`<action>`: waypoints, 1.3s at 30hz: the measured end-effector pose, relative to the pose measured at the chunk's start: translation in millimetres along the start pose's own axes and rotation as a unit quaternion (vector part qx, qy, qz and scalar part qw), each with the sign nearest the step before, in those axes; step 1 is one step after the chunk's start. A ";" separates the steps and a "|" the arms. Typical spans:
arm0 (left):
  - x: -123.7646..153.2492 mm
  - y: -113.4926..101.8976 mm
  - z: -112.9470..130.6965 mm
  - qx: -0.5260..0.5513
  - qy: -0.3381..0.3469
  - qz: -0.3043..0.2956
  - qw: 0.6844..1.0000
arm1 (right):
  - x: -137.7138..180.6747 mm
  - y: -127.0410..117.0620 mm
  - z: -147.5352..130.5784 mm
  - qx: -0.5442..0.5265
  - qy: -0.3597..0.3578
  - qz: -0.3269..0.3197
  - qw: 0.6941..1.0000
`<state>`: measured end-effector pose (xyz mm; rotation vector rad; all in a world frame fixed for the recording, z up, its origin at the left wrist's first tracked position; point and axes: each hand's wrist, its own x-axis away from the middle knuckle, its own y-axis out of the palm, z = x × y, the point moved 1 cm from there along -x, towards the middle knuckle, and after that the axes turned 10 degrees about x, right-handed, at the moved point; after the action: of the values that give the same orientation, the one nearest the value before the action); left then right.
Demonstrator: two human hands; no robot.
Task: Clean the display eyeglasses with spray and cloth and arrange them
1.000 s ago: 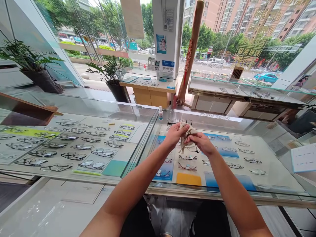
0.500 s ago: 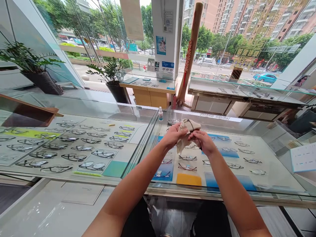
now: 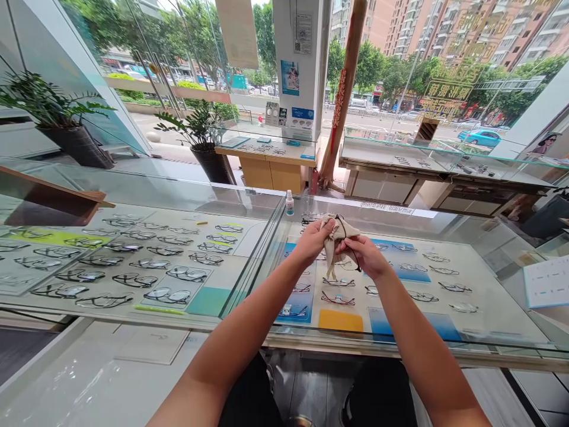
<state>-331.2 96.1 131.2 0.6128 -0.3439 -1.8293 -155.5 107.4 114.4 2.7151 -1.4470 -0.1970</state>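
Observation:
Both my hands meet above the glass display counter (image 3: 400,350). My left hand (image 3: 313,240) is closed on a beige cleaning cloth (image 3: 334,232) that wraps part of a pair of black-framed glasses (image 3: 352,255). My right hand (image 3: 363,255) pinches the glasses through the cloth from the right. A loose end of the cloth hangs down between my hands. One black temple arm curves over the cloth's top.
Under the glass lie several rows of glasses (image 3: 133,261) on trays. A small spray bottle (image 3: 289,203) stands on the counter behind my hands. A white card (image 3: 546,283) lies at the right. Potted plants (image 3: 208,136) and further counters stand by the windows.
My hands have shifted slightly with the cloth: it was lifted and spread over the glasses, and now bunches tighter with its end hanging down. The view has barely moved.

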 end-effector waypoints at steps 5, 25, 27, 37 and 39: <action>5.7 0.4 10.6 0.042 -0.045 -0.064 0.996 | 1.7 -3.7 -4.5 -0.010 -0.004 0.000 1.000; 4.8 -0.4 9.5 0.008 -0.025 -0.044 0.999 | -0.6 -7.1 0.6 -0.002 -0.017 0.021 1.000; 7.0 3.6 10.4 0.010 -0.027 -0.039 0.999 | -1.1 -6.0 1.3 -0.003 -0.017 0.012 1.000; 5.0 5.0 5.6 -0.061 0.017 -0.010 0.998 | 0.3 -5.1 1.8 0.021 -0.005 -0.003 1.000; 4.4 3.1 8.7 -0.060 0.020 -0.031 0.997 | 0.4 -7.7 -0.2 0.018 -0.004 0.008 1.000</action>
<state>-334.7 90.4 138.9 0.5814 -0.1880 -1.8796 -148.9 111.4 113.7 2.7330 -1.4882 -0.1822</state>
